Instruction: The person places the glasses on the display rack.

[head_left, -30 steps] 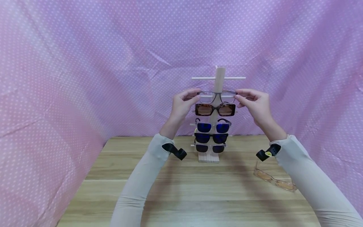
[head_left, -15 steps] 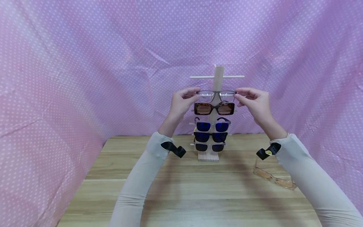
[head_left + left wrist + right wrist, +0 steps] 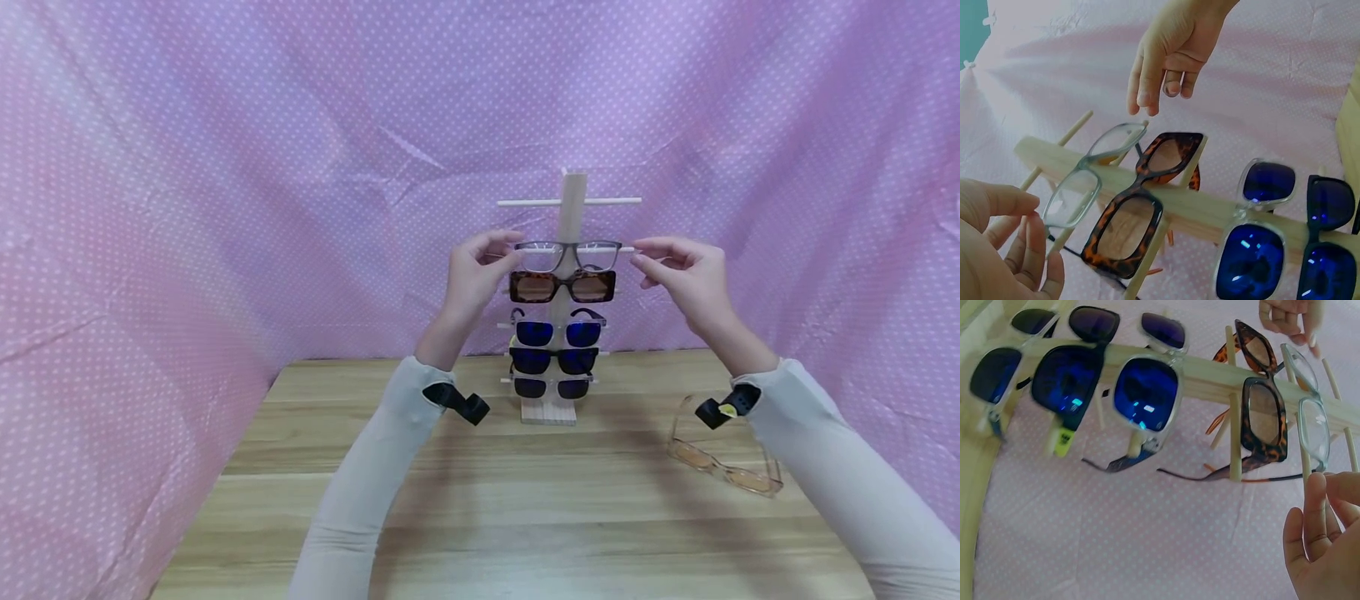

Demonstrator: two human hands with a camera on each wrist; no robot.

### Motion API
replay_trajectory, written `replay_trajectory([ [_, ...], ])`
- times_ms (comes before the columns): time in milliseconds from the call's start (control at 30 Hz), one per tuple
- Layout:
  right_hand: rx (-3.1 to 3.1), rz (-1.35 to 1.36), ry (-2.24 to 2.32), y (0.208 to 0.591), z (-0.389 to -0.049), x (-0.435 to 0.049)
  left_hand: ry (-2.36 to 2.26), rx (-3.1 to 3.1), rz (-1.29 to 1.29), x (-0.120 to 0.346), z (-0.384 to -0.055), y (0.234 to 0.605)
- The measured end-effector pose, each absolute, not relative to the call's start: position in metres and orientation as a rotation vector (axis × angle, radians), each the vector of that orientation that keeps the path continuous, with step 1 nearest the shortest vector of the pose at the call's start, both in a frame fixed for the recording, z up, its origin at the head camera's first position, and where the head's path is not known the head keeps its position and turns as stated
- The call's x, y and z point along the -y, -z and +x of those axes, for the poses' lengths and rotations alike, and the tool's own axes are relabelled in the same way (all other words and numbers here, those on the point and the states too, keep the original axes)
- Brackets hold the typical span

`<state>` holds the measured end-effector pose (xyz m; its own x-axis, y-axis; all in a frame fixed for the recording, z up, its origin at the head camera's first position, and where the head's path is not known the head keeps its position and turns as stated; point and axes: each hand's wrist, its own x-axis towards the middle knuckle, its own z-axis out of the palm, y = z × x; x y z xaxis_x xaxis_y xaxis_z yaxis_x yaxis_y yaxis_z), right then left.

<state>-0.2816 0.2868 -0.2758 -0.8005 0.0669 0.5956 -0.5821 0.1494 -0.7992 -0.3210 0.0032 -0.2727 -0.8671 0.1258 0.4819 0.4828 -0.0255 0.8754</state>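
Observation:
Clear-lensed eyeglasses with a grey frame (image 3: 568, 252) sit across a wooden rod on the upper part of a wooden display stand (image 3: 572, 208). At their left end my left hand (image 3: 474, 271) pinches the frame's corner, thumb and index finger close together in the left wrist view. My right hand (image 3: 686, 275) is beside the right end, thumb and fingers slightly parted, with a small gap to the frame in the head view. Tortoiseshell sunglasses (image 3: 1129, 219) hang just below the eyeglasses.
Lower on the stand hang clear-framed blue-lensed sunglasses (image 3: 558, 333), black-framed sunglasses (image 3: 555, 360) and another clear-framed pair (image 3: 551, 387). A bare rod (image 3: 525, 202) crosses the stand's top. Peach-tinted glasses (image 3: 720, 471) lie on the wooden table (image 3: 450, 517) at right, before a pink dotted cloth (image 3: 300, 167).
My right hand has let go of the eyeglasses and moved slightly right, baring the rod's end. The left hand stays at the frame.

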Motion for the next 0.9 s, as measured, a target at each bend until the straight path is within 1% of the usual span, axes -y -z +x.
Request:
replay_trajectory([
  [233,2.108,0.39,-1.516,0.286,-0.268,-0.31,1.97,1.937,-0.832,-0.019,-0.304,0.284],
  [433,2.364,0.335,-1.259,0.306,-0.258,-0.341,1.933,2.003,-1.023,-0.043,-0.29,0.305],
  [600,2.579,0.361,-1.067,0.328,-0.243,-0.366,1.891,2.102,-1.16,-0.064,-0.281,0.332],
  [733,2.723,0.376,-0.938,0.343,-0.232,-0.385,1.886,2.196,-1.183,-0.082,-0.276,0.358],
  [900,2.813,0.361,-0.848,0.365,-0.22,-0.412,1.893,2.323,-1.225,-0.106,-0.27,0.4],
])
